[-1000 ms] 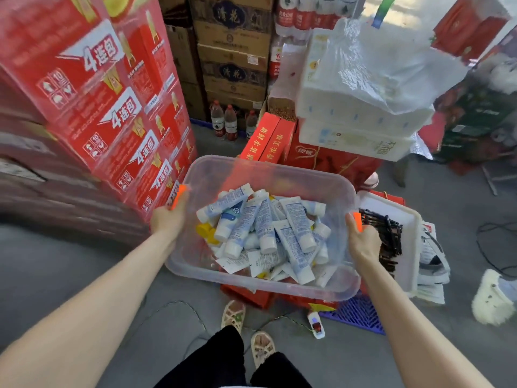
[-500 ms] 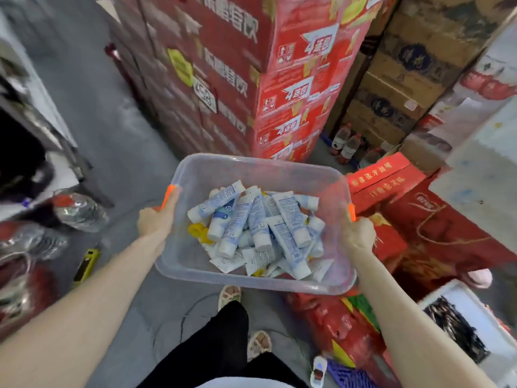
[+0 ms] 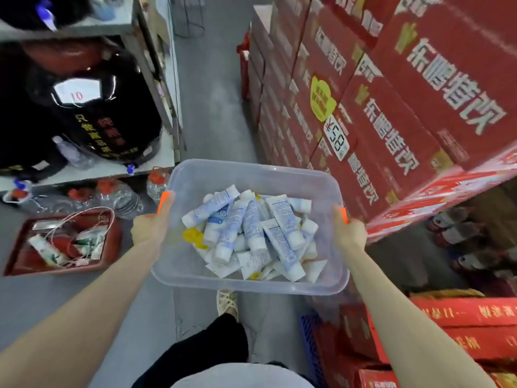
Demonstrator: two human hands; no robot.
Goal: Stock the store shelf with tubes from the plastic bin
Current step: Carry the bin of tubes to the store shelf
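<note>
A clear plastic bin [image 3: 251, 170] is carried at waist height in front of me. Several white and blue tubes [image 3: 251, 231] lie piled in it, along with a yellow cap. My left hand [image 3: 149, 224] grips the bin's left rim, thumb over the edge. My right hand [image 3: 349, 233] grips the right rim the same way. A metal store shelf [image 3: 156, 79] stands at the left, holding large dark jars.
A tall stack of red drink cartons [image 3: 377, 107] walls the right side. A red basket [image 3: 61, 245] with packets sits on the floor at left, beside big water bottles [image 3: 123, 197]. A grey floor aisle [image 3: 212, 93] runs ahead between shelf and cartons.
I have turned left with the bin held in both hands. The red cartons moved from left to right of view, and the shelf with jars and the aisle came into sight.
</note>
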